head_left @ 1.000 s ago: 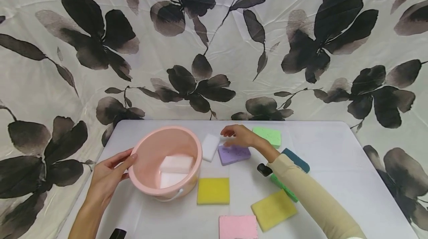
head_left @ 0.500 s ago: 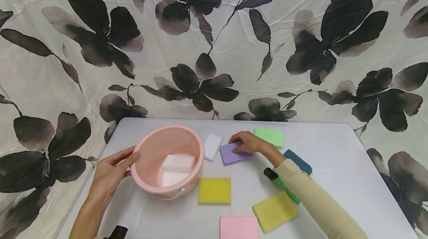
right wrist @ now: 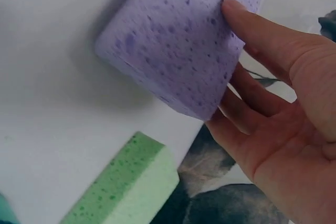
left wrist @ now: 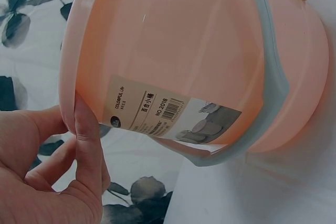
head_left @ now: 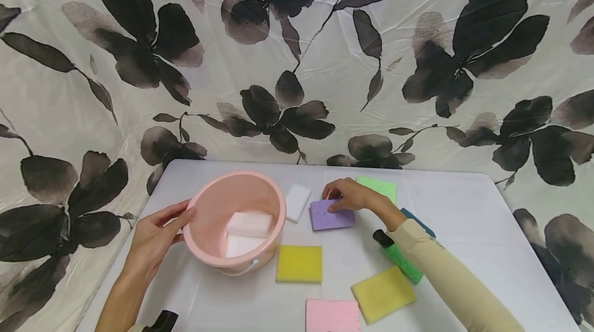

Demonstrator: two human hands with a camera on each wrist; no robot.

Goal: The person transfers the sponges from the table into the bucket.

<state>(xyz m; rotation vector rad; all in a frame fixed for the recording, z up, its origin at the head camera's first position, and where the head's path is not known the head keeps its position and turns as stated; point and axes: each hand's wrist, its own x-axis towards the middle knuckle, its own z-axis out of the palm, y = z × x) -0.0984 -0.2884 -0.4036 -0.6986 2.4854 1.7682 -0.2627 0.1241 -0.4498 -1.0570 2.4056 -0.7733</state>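
Gripping the purple sponge (head_left: 331, 215), the right hand (head_left: 349, 196) has its thumb on the top face and its fingers curled round the far edge; the wrist view shows that edge raised off the white table (head_left: 464, 218) while the near edge stays down. This sponge lies near the table's middle, just right of a white sponge (head_left: 297, 202) and just left of the light green sponge (head_left: 378, 188), which sits behind the hand. A cream sleeve (head_left: 445, 275) covers the right forearm.

The left hand (head_left: 158, 234) holds the pink bucket (head_left: 218, 203) at its left rim. The thumb (left wrist: 86, 129) presses on the rim's outer edge, and the fingers lie against the outer wall below it. The bucket stands upright on the left part of the table, well apart from the purple sponge. Two white sponges (head_left: 248, 225) lie inside it, one overlapping the other. A printed label (left wrist: 157, 111) is stuck on the outer wall, and a pale handle (left wrist: 273, 72) hangs down round the body.

Nearer the table's front edge lie a yellow sponge (head_left: 299, 264) just beside the bucket, a second yellow sponge (head_left: 382, 293) to its right, and a pink sponge (head_left: 332, 315) between and below them. A green brush with a black end (head_left: 398, 255) and a teal sponge (head_left: 419, 218) are partly hidden by the right forearm. A flower-print cloth (head_left: 297, 53) hangs behind the table.
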